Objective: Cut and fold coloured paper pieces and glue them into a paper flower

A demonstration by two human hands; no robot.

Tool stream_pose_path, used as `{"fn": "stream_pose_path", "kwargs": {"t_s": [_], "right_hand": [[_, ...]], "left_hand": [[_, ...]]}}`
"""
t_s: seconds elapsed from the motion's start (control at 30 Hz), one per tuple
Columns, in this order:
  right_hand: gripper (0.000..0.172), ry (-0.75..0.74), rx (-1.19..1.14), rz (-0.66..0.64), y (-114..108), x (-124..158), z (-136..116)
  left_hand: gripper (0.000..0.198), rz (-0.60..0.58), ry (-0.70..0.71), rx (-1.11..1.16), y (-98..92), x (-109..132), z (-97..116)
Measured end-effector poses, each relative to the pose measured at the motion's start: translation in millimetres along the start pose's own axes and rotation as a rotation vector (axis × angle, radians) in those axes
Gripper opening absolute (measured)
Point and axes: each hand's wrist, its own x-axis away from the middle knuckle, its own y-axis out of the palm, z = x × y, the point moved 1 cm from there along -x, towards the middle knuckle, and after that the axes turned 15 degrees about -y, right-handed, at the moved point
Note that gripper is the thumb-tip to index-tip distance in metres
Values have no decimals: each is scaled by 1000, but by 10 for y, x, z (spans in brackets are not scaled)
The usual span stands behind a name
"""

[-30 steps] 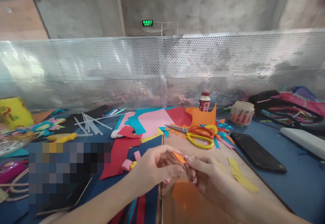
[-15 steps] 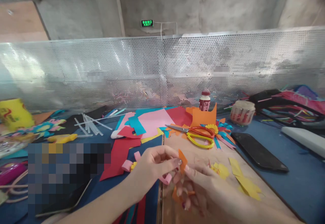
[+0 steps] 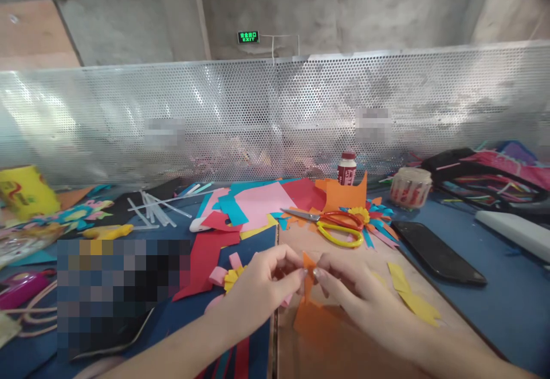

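My left hand (image 3: 258, 287) and my right hand (image 3: 352, 290) meet fingertip to fingertip over a brown board (image 3: 369, 253). Both pinch one small piece of orange paper (image 3: 308, 264) between thumb and fingers. A larger orange sheet (image 3: 315, 324) lies on the board just under my hands. A pink and yellow paper flower (image 3: 227, 276) sits close to my left hand. Red-and-yellow scissors (image 3: 333, 227) lie beyond my hands.
Coloured paper sheets (image 3: 258, 204) cover the blue table's middle. A black phone (image 3: 436, 253) lies right, yellow paper scraps (image 3: 410, 296) beside it. A glue bottle (image 3: 346, 168), a tape roll (image 3: 409, 188), glue sticks (image 3: 150, 210) and a perforated metal screen (image 3: 275, 115) stand behind.
My right hand lifted from the board and joined my left at the small orange piece, which now stands upright between both sets of fingertips. The view shifted slightly.
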Motion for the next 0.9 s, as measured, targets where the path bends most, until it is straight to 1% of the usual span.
{"fn": "stream_pose_path", "kwargs": {"t_s": [0.1, 0.23, 0.3, 0.4, 0.5, 0.63, 0.7, 0.77, 0.83, 0.9], "right_hand": [[31, 34, -70, -16, 19, 1, 4], [31, 29, -142, -29, 17, -3, -4], [33, 45, -181, -10, 22, 2, -3], [36, 131, -254, 67, 58, 19, 23], [38, 189, -283, 128, 111, 28, 58], [41, 194, -324, 137, 152, 23, 84], [40, 189, -370, 143, 156, 19, 85], [34, 192, -426, 157, 157, 18, 81], [29, 214, -473, 158, 159, 17, 76], [28, 234, -501, 158, 158, 14, 70]], "left_hand": [[12, -2, 14, -52, -3, 13, -9], [7, -54, 17, -92, 11, 36, 6], [10, -45, -6, -98, 19, 39, 17], [23, -31, -35, -135, 28, 38, 40], [31, 5, -6, -219, 32, 46, 64], [34, 74, -18, -266, 28, 68, 70], [34, 77, -34, -249, 27, 75, 68], [34, 76, -39, -232, 26, 75, 64], [34, 68, -42, -217, 25, 69, 55], [34, 70, -42, -210, 22, 61, 43]]}}
